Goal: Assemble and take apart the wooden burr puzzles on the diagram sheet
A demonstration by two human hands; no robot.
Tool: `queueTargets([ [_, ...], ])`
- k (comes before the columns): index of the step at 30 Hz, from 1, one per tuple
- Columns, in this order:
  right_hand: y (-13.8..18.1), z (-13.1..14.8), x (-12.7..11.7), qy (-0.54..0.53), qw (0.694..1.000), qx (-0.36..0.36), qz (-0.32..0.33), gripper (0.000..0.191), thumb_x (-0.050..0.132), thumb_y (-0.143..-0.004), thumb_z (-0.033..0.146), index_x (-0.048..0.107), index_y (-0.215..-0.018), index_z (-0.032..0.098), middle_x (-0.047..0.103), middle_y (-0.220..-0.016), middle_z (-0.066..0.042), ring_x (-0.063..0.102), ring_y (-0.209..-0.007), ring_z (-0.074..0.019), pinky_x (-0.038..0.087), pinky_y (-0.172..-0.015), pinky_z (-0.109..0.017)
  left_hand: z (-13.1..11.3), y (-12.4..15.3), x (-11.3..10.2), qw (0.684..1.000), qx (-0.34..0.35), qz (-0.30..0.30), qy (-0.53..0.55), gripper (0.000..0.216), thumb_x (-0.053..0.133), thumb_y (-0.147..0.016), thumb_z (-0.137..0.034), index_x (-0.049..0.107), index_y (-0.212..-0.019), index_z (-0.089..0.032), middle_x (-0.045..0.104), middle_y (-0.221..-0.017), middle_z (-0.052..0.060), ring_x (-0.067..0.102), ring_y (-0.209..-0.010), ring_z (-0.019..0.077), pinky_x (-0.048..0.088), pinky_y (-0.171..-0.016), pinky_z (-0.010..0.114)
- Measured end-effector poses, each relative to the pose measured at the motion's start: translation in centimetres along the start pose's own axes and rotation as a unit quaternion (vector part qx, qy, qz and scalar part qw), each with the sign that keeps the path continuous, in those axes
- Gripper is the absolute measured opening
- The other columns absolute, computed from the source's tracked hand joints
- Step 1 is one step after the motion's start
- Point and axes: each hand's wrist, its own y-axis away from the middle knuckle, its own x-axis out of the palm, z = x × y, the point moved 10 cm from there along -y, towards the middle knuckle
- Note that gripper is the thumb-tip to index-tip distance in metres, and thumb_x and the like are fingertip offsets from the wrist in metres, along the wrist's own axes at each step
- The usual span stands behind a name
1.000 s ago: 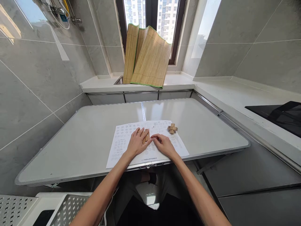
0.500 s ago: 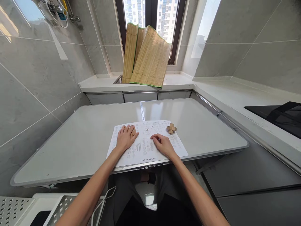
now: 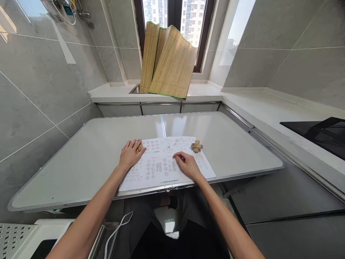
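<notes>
A large printed sheet (image 3: 153, 165) with small diagrams lies near the front edge of the white folding table (image 3: 94, 154). At the sheet's upper left, my left hand (image 3: 130, 154) is laid over a light wooden puzzle piece (image 3: 139, 146), which shows between thumb and forefinger. The rest of that piece is hidden under the palm and fingers. My right hand (image 3: 188, 166) rests on the sheet's right half, its fingers loosely bent and apart from the thumb, with nothing visible in them. Beyond it, a cross-shaped wooden burr puzzle (image 3: 196, 146) stands on the sheet's upper right corner.
A folded bamboo mat (image 3: 172, 64) leans by the window behind the table. White counters (image 3: 250, 104) run along the back and right, with a black glass panel (image 3: 318, 133) at far right. A white cable (image 3: 118, 228) hangs at lower left beside a white perforated surface (image 3: 16, 235).
My left hand has slid left across the sheet, and the wooden piece has moved with it. My right hand and the cross-shaped puzzle have stayed in place.
</notes>
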Motion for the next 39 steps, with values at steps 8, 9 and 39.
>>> queueTargets([
  [8,-0.1,0.3,-0.1,0.012,1.0,-0.015,-0.023,0.028,0.05,-0.098,0.032,0.077,-0.097,0.025,0.078,-0.089,-0.002,0.063,-0.069,-0.0199,0.05,-0.069,-0.031,-0.1,0.2,-0.4,1.0,0.002,-0.023,-0.005,0.066,0.043,-0.1,-0.064,0.051,-0.155,-0.028,0.049,-0.164,0.009,0.034,-0.155,0.0372,0.031,-0.124,0.056],
  [9,0.0,0.4,-0.5,0.015,0.999,-0.016,-0.039,0.028,0.049,-0.098,0.032,0.076,-0.098,0.024,0.078,-0.092,-0.003,0.064,-0.072,-0.0205,0.051,-0.07,-0.032,-0.2,0.2,-0.5,1.0,0.003,-0.027,-0.006,0.066,0.044,-0.1,-0.064,0.051,-0.155,-0.027,0.048,-0.164,0.01,0.034,-0.155,0.037,0.03,-0.125,0.056],
  [39,0.9,3.4,-3.0,-0.203,0.975,0.085,0.041,0.05,0.061,-0.091,0.071,0.061,-0.097,0.022,0.072,-0.079,-0.003,0.062,-0.067,-0.0172,0.046,-0.06,-0.03,-17.7,5.3,-1.6,0.889,0.143,0.178,0.398,0.063,0.059,-0.097,-0.062,0.055,-0.144,-0.02,0.072,-0.134,0.014,0.071,-0.119,0.0294,0.056,-0.103,0.043],
])
